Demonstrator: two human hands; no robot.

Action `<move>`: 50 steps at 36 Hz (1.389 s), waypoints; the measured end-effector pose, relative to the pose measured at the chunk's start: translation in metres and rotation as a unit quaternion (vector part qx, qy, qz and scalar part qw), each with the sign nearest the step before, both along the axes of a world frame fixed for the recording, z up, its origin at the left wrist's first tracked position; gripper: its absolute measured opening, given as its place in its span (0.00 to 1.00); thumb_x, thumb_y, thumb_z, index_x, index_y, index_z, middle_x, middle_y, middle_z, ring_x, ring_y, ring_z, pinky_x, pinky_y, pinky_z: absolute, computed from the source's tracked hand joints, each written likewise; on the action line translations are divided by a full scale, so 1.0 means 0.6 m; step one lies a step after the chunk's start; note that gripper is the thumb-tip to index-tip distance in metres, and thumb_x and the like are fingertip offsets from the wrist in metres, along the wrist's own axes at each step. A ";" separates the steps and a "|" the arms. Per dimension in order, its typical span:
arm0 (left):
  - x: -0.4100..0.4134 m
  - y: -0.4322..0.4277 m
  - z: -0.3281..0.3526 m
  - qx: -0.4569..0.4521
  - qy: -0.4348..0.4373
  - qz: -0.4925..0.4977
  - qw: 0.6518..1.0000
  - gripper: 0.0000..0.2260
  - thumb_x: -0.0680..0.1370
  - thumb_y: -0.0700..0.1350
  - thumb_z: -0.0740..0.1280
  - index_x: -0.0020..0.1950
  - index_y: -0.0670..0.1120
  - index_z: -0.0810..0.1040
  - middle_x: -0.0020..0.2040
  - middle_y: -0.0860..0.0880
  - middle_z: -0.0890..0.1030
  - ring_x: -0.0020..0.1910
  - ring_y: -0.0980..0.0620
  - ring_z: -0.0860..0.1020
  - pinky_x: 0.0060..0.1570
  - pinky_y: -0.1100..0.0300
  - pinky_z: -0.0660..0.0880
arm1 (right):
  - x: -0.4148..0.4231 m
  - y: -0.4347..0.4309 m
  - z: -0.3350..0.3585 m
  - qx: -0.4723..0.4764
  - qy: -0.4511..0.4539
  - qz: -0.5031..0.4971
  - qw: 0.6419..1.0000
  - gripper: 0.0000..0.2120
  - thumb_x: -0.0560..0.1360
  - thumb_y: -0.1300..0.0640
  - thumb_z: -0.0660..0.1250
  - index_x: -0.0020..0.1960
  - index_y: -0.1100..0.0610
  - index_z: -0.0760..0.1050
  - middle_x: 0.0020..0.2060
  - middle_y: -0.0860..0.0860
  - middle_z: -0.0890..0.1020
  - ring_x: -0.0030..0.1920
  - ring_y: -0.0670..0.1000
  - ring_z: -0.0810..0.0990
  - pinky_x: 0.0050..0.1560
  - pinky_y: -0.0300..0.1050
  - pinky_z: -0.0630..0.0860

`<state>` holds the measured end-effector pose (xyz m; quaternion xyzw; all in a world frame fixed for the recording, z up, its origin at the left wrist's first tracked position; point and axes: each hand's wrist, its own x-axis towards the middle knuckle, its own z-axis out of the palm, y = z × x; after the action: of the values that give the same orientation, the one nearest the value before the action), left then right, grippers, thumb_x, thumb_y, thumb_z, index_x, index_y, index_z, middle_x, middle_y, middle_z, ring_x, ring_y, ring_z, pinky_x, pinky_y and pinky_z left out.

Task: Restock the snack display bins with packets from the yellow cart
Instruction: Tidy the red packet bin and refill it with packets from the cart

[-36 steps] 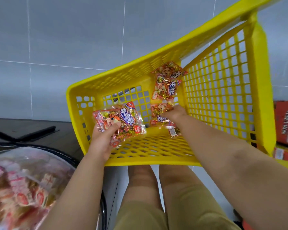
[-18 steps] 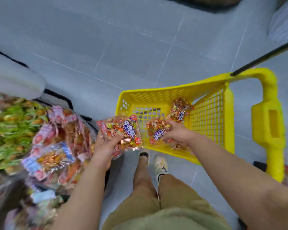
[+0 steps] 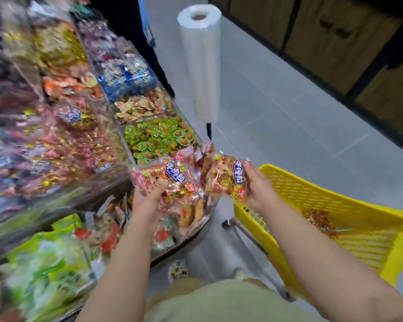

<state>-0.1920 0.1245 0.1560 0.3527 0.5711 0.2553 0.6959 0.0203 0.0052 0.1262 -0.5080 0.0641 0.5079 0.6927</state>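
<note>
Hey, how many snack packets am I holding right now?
2. The first packet is gripped by the left hand over the display bins; the second packet by the right hand beside the yellow cart. Others stacked behind either may be hidden.

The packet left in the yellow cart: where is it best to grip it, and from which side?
Probably by its upper edge, coming from above through the open top of the yellow cart. The packet lies low against the mesh wall, so the sides are blocked. The right hand is nearer, but holds another packet.
</note>
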 end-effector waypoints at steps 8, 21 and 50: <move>-0.138 0.114 0.049 0.061 -0.096 0.067 0.991 0.38 0.68 0.43 0.74 0.76 0.49 0.62 0.63 0.43 0.78 0.59 0.42 0.79 0.56 0.39 0.76 | -0.143 0.147 0.034 0.020 0.110 0.196 0.974 0.19 0.80 0.49 0.56 0.46 0.56 0.83 0.38 0.55 0.85 0.35 0.53 0.84 0.31 0.48 0.81; -0.383 0.286 0.116 0.177 -0.130 0.122 0.968 0.29 0.66 0.43 0.73 0.65 0.48 0.69 0.54 0.48 0.80 0.61 0.40 0.77 0.55 0.38 0.75 | -0.304 0.351 0.118 -0.036 -0.096 0.292 0.951 0.14 0.71 0.60 0.70 0.56 0.54 0.74 0.46 0.54 0.84 0.38 0.48 0.84 0.34 0.44 0.80; -0.347 0.454 0.100 0.125 -0.074 0.200 0.969 0.31 0.59 0.49 0.77 0.61 0.52 0.72 0.61 0.48 0.79 0.61 0.45 0.78 0.64 0.38 0.71 | -0.282 0.819 0.129 -0.126 -0.826 0.523 0.168 0.18 0.73 0.46 0.67 0.62 0.48 0.74 0.63 0.51 0.74 0.64 0.56 0.69 0.58 0.51 0.70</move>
<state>-0.4000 0.3966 0.2159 0.2955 0.5402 0.4845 0.6215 -0.1486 0.4968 0.2038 -0.6256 -0.7632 0.0206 -0.1602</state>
